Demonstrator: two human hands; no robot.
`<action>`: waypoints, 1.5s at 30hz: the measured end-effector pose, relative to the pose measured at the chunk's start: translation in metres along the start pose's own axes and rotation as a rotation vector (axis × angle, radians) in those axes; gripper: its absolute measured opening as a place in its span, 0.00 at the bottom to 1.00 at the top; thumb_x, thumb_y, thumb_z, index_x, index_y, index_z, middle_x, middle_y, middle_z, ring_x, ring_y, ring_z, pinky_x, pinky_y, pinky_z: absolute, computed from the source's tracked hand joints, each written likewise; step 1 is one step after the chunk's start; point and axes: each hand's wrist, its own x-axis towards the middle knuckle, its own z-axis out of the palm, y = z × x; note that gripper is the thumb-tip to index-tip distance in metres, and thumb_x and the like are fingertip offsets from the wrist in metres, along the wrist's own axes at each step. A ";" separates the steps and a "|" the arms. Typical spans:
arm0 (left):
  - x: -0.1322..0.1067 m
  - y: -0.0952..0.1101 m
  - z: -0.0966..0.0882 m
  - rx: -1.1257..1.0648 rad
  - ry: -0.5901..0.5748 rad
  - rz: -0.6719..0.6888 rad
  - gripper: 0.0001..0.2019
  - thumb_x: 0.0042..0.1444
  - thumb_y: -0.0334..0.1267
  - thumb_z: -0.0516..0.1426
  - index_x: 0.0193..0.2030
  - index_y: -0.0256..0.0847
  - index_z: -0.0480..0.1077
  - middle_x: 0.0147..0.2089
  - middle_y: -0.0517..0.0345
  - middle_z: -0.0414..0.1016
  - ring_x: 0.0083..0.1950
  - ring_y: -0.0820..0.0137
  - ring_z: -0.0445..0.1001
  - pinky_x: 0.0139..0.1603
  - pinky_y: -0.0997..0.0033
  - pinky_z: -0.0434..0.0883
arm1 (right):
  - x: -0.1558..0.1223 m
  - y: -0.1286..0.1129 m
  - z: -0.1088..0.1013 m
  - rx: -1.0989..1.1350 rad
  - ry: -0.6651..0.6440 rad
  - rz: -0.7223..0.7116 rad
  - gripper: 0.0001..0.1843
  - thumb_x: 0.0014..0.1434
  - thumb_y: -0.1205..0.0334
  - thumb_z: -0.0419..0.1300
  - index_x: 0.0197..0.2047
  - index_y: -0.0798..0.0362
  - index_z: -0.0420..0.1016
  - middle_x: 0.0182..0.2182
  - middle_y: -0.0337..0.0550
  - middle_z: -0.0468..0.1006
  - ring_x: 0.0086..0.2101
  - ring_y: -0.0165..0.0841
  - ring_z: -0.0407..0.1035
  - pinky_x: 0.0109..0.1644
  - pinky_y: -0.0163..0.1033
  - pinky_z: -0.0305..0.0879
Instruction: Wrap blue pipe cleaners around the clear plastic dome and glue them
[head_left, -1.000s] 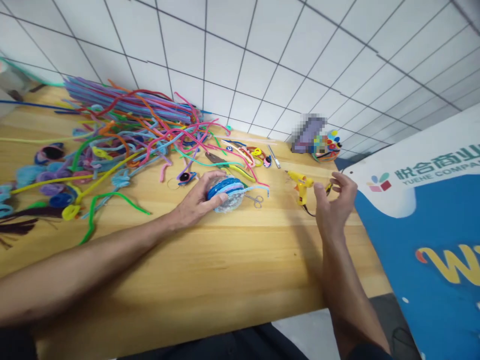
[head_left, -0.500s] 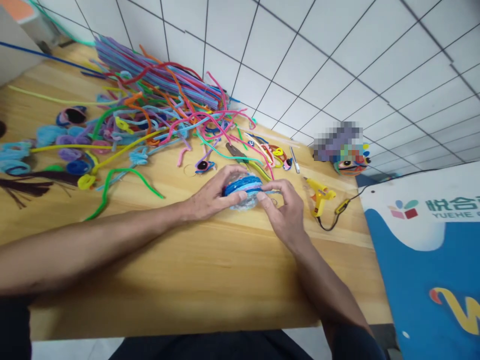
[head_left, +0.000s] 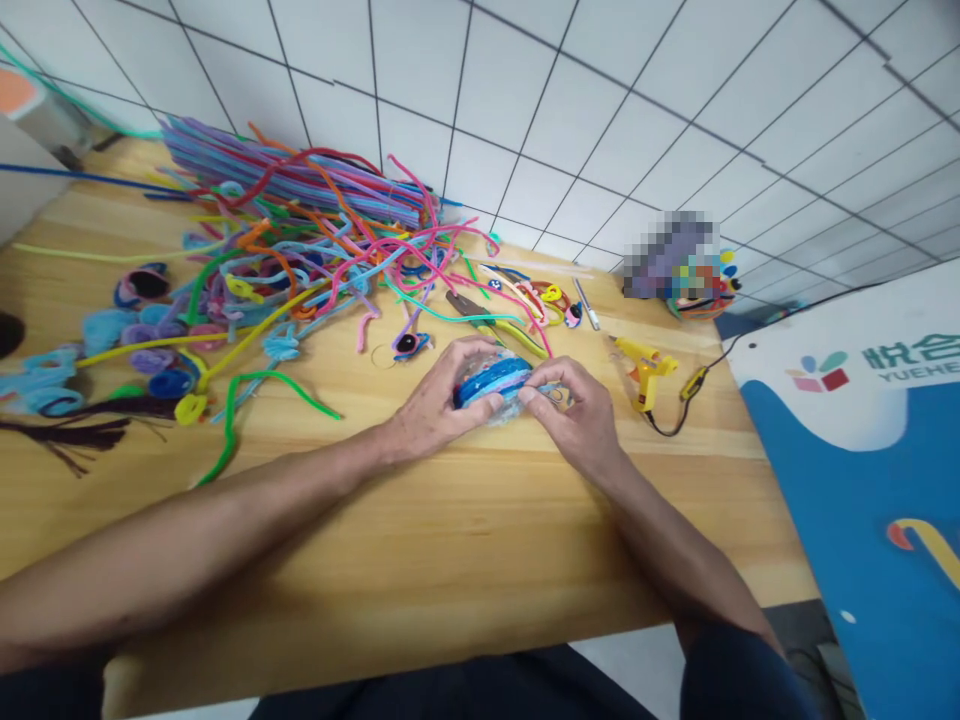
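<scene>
Over from the glue gun's side comes our right hand (head_left: 581, 415), which a second ago hovered beside that tool and now works at the ball (head_left: 491, 385), while our left hand (head_left: 439, 405) keeps its hold. We have the ball just above the tabletop (head_left: 480, 530) or resting on it, we can't tell which, near the middle: a clear shell banded with blue and light-blue pipe-cleaner windings (head_left: 496, 376). Our left is curved around its left side, thumb across the front, fingers behind. Our right has thumb and forefinger pressed together, pinching the windings at the right edge; whether a loose end sits between the tips, we can't see.

Just behind that right hand we catch the scissors (head_left: 558, 396), mostly covered. Beyond the ball lie our pliers (head_left: 495, 322), yellow-green handles toward us. Off to the right we've got the yellow glue gun (head_left: 646, 370), lying on its side, its cord looping round to a yellow inline switch (head_left: 694, 383). To the left, near the pliers, sits a black-centred eye piece (head_left: 409, 345), then a green pipe cleaner (head_left: 231, 420), bent. Farther back we see the big purple-blue bundle of pipe cleaners (head_left: 292, 180) along the tiled wall (head_left: 510, 90).
</scene>
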 end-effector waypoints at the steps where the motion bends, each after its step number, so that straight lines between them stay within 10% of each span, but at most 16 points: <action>1: 0.000 0.000 0.000 0.003 0.001 0.004 0.27 0.71 0.51 0.64 0.70 0.48 0.63 0.72 0.42 0.68 0.74 0.52 0.70 0.76 0.43 0.70 | 0.000 0.000 0.000 -0.002 -0.004 0.001 0.05 0.65 0.60 0.68 0.37 0.45 0.78 0.35 0.38 0.85 0.38 0.37 0.79 0.48 0.46 0.75; 34: 0.003 0.001 -0.015 0.071 -0.134 0.046 0.33 0.70 0.57 0.62 0.75 0.48 0.61 0.79 0.38 0.61 0.83 0.43 0.59 0.83 0.34 0.61 | 0.000 0.004 0.002 0.001 -0.005 0.059 0.06 0.65 0.59 0.67 0.35 0.46 0.77 0.35 0.38 0.84 0.38 0.38 0.77 0.49 0.47 0.75; 45: 0.005 0.000 -0.012 0.059 -0.116 0.077 0.30 0.71 0.53 0.62 0.74 0.48 0.62 0.74 0.41 0.67 0.77 0.48 0.68 0.79 0.40 0.67 | 0.001 0.001 0.001 0.015 0.002 0.087 0.05 0.63 0.60 0.68 0.36 0.46 0.76 0.35 0.38 0.84 0.37 0.37 0.76 0.48 0.46 0.75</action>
